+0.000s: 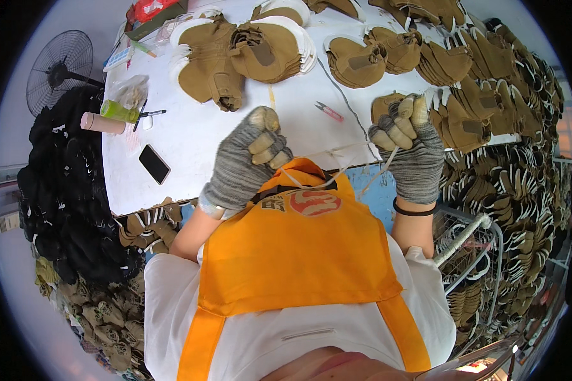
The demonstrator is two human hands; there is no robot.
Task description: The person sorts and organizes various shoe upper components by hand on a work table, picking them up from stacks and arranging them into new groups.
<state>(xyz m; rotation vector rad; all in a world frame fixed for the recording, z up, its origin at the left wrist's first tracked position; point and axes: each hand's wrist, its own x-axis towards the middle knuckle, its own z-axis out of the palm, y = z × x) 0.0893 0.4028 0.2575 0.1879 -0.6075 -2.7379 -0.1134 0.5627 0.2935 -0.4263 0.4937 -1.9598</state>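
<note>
Grey knit gloves with worn, yellowish fingers cover both my hands, which are raised over the table's near edge in front of my orange apron (pixel 299 267). A thin whitish string (pixel 386 166) spans the gap between them, with loose loops hanging by the apron. My left hand (pixel 251 155) is closed in a fist around one part of the string. To the right, my right hand (pixel 408 149) pinches another part, its fingers curled. A pair of small pink-handled snips (pixel 329 112) lies on the white table (pixel 190 136) beyond my hands.
Stacks of brown shoe uppers (pixel 267 54) with white edges lie at the table's back, more brown uppers (pixel 448 63) at its right. A black phone (pixel 154 164), pink bottle (pixel 102 123) and pens rest at left. A wire cart (pixel 470 241), dark piles and a fan (pixel 58 71) flank the table.
</note>
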